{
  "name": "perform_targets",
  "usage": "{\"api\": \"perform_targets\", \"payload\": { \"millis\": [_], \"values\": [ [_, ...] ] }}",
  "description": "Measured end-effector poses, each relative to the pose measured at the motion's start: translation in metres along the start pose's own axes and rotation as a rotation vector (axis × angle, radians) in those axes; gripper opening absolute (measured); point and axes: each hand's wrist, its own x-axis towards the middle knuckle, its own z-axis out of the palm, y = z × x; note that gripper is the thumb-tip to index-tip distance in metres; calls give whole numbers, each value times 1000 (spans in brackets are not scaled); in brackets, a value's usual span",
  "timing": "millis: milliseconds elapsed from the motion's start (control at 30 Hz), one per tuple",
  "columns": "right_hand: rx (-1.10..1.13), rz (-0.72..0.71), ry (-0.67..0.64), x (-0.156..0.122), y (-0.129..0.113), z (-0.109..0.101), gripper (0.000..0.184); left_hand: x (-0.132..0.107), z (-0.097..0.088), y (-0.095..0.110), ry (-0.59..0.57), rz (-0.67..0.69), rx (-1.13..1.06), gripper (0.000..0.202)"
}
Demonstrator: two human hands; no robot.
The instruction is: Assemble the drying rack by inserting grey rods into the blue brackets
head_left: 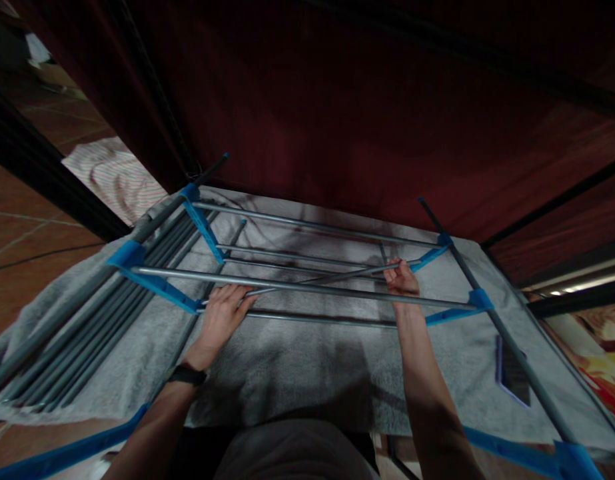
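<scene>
A grey metal tube [307,280] slants across the inside of a rack frame, its right end farther from me than its left. My left hand [224,310] is closed over the tube's left part, close to the lower end of a blue plastic bracket [160,287]. Fingers of my right hand [403,280] pinch the tube near its right end, beside another blue bracket [430,257]. In front of the slanting tube runs a fixed crossbar [307,288], and a farther crossbar [312,225] lies behind it. Long side poles [462,267] carry the brackets.
Several loose grey tubes [107,313] lie side by side at the left. A grey blanket [297,373] covers the surface below. On the right rests a phone-like dark slab [512,370]. Dark red fabric [307,113] hangs behind, and a striped cloth [117,177] lies back left.
</scene>
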Motion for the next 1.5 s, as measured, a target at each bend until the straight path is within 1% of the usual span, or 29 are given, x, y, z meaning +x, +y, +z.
{"api": "perform_targets", "payload": {
  "millis": [267,433,700,967,1167,1367,1500],
  "values": [
    [8,8,-5,1,0,-2,15,0,2,-2,23,13,34,34],
    [6,6,2,1,0,-3,14,1,1,-1,17,7,30,35],
    [0,13,6,3,-1,-3,19,1,0,-1,15,21,34,32],
    [-12,13,-22,2,-3,-4,18,6,-4,-1,61,42,92,34],
    [-17,13,-21,5,-3,-5,17,8,-5,-1,73,48,96,35],
    [3,12,-32,2,-2,-6,18,11,-11,1,76,69,122,37],
    [2,16,-39,2,-3,-6,16,13,-12,1,83,51,108,37]
  ]
}}
